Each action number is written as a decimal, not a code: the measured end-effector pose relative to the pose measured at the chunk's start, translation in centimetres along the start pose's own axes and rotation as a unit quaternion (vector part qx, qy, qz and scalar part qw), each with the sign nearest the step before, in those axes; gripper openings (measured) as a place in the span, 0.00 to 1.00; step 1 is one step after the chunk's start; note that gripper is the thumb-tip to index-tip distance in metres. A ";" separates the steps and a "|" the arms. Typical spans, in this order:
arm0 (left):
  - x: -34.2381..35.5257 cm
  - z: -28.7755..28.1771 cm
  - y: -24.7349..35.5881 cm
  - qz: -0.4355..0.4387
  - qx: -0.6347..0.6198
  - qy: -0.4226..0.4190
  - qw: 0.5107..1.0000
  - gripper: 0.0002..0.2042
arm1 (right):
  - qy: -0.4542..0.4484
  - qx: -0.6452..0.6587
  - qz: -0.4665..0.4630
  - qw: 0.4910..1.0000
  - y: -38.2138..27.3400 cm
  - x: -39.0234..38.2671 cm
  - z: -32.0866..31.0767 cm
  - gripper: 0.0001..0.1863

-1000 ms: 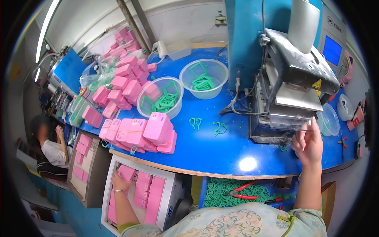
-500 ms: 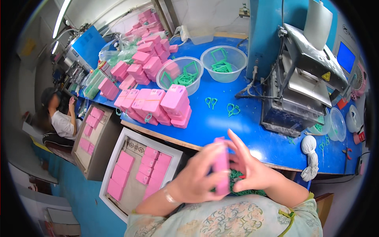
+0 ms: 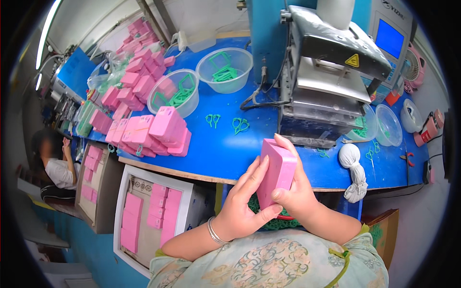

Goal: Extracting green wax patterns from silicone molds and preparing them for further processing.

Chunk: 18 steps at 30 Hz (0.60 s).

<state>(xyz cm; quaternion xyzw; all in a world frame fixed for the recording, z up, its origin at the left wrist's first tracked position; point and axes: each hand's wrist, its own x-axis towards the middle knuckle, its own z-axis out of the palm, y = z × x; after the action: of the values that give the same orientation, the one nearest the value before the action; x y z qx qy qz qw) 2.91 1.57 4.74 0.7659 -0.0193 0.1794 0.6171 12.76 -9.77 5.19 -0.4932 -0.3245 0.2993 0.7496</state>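
A pink rectangular block is held upright and slightly tilted between both hands, just in front of the table edge. My left hand is closed on its left side, fingers along the face and thumb by the lower corner. Against the right side, my right hand grips it with fingers behind and thumb on the front. Under the hands, a heap of green pieces is partly hidden. Small green ring-shaped pieces lie on the blue table beyond the block.
Stacked pink blocks stand at the left, near two clear tubs of green frames. A press machine fills the back right. Further right are a white cloth bundle and red-handled pliers. Trays of blocks and a seated person are at left.
The view has turned right, so the table things sit further left. The pink block has turned from edge-on to show its broad face, and both hands now close around it.
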 end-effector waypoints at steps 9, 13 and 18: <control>-0.7 -1.3 -0.6 -0.130 -0.150 0.061 0.978 0.28 | 0.022 0.163 0.066 0.984 1.4 1.0 -0.1 0.47; -0.6 -2.9 -1.6 -0.110 -0.344 0.141 0.922 0.20 | 0.011 0.246 0.071 0.967 1.2 1.2 -0.6 0.45; 0.6 -4.2 -1.4 -0.085 -0.127 0.240 0.959 0.16 | 0.032 0.229 0.112 0.966 1.5 1.1 -1.3 0.39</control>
<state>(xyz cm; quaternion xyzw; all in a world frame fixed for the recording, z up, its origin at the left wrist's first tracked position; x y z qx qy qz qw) 2.75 6.00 4.37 0.6144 0.1717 0.3012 0.7087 14.27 -9.15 3.61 -0.3508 -0.1652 0.4320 0.8142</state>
